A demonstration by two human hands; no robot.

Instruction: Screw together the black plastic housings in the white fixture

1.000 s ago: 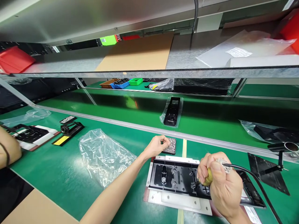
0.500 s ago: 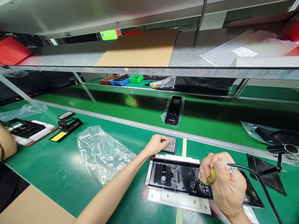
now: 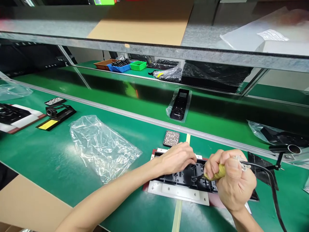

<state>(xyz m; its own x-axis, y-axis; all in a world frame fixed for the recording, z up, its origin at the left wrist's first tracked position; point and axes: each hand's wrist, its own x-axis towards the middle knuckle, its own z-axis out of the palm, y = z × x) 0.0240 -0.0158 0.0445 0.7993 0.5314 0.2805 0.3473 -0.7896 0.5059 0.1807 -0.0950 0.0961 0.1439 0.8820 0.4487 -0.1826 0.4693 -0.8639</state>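
My left hand (image 3: 180, 158) is over the black plastic panel (image 3: 177, 178), its fingertips pinched together near the panel's far edge. Whatever lies between those fingertips is too small or hidden to make out. In my right hand (image 3: 233, 180) is a corded electric screwdriver (image 3: 218, 173) with a yellow grip, its dark tip angled down to the left over the panel. The panel rests in a white fixture (image 3: 178, 192) on a reddish base. Just beyond my left hand stands a small black tray (image 3: 171, 138) filled with tiny metal pieces that look like screws.
A crumpled clear bag (image 3: 102, 146) lies left of my forearm. A black bracket assembly (image 3: 58, 114) sits further left. Beyond a metal rail, a bagged black panel (image 3: 180, 104) lies on the green belt. A metal shelf (image 3: 145, 50) spans overhead. The screwdriver's black cord (image 3: 271, 180) hangs at right.
My left hand has moved from the small tray to above the black panel, fingers still pinched. My right hand keeps the screwdriver over the panel. The camera view has tilted down.
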